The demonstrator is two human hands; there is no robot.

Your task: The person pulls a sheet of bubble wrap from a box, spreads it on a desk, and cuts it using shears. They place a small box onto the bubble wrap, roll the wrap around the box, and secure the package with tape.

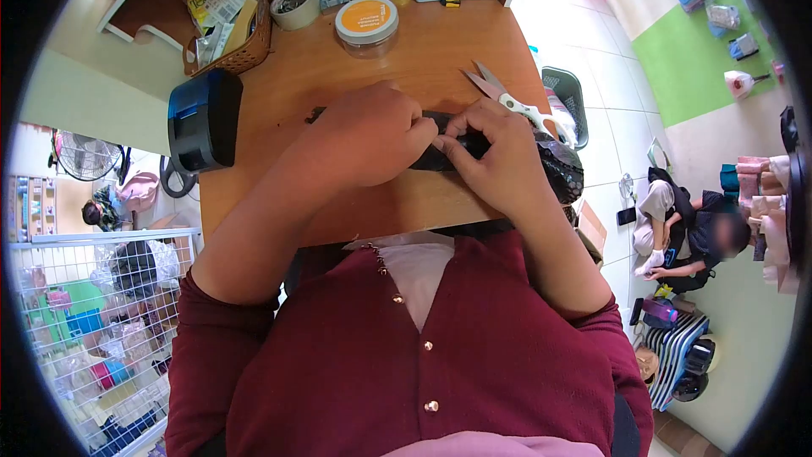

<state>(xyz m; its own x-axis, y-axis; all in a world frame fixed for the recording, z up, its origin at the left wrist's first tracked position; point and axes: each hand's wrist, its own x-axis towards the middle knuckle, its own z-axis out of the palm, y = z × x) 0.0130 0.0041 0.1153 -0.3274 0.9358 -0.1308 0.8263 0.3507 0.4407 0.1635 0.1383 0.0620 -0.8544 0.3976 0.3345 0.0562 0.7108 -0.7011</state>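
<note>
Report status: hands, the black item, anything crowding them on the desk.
Left hand and right hand both pinching black item, low on desk. Scissors just beyond right hand, apart. Nothing blocking.

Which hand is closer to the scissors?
Right. The right hand sits just on the near side of the scissors, close to the handles; the left hand is further off to their left. Both grip a black item.

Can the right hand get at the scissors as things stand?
Probably yes: the scissors lie on the desk beside the right hand, nothing between them. That hand would first have to let go of the black item it grips.
</note>
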